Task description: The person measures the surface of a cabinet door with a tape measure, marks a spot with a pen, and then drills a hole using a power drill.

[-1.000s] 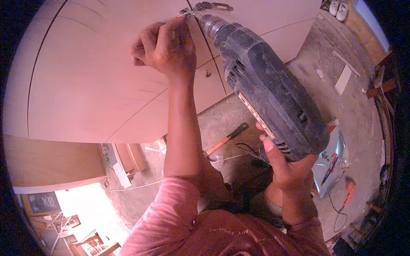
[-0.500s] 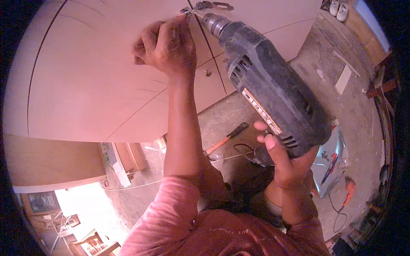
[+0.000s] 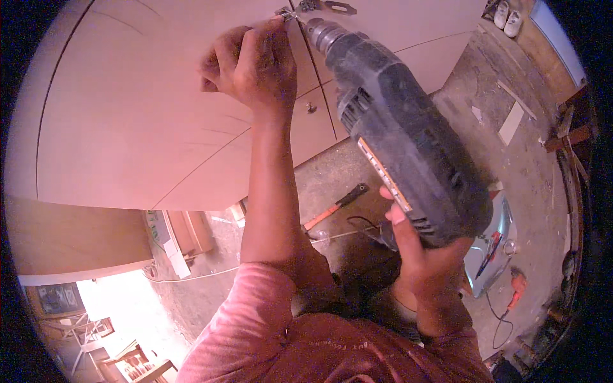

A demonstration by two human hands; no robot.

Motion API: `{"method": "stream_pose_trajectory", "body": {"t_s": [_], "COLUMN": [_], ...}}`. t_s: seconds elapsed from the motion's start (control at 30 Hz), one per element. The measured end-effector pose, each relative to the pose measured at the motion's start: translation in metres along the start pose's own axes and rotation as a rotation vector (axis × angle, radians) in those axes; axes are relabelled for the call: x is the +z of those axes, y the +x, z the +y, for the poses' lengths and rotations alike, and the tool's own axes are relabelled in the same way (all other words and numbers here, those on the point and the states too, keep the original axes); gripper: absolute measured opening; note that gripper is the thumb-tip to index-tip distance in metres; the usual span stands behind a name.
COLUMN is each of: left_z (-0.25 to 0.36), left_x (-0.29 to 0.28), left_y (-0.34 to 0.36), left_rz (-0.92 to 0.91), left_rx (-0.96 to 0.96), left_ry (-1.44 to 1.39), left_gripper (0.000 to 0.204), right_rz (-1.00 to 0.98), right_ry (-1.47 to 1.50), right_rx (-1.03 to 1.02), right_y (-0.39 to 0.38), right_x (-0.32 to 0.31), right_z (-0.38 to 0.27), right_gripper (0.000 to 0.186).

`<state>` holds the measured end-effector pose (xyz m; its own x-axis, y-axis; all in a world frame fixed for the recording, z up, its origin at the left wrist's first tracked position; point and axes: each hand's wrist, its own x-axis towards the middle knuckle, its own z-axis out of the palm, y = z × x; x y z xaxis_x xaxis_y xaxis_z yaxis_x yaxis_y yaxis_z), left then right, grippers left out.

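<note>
Black drill, clamped in my right hand, pointed to eleven o'clock. My left hand, nearer its chuck, pinched a metal piece.

Two hands, one drill
</note>
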<state>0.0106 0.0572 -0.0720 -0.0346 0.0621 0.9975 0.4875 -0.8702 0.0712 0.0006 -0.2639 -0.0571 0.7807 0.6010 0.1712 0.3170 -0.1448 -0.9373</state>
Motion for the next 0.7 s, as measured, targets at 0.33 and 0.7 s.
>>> {"method": "stream_pose_trajectory", "body": {"t_s": [0.33,0.7], "left_z": [0.001,0.003], "left_x": [-0.001,-0.003], "left_y": [0.004,0.002], "left_rz": [-0.002,-0.037], "left_rx": [0.005,-0.027], "left_ry": [-0.002,-0.006], "left_gripper": [0.02,0.02], "right_rz": [0.024,0.054], "right_ry": [-0.51,-0.404], "right_rx": [-0.336,-0.156], "right_y": [0.003,0.006], "right_x": [0.004,0.008], "right_z": [-0.023,-0.021], "right_gripper": [0.073,0.068]}}
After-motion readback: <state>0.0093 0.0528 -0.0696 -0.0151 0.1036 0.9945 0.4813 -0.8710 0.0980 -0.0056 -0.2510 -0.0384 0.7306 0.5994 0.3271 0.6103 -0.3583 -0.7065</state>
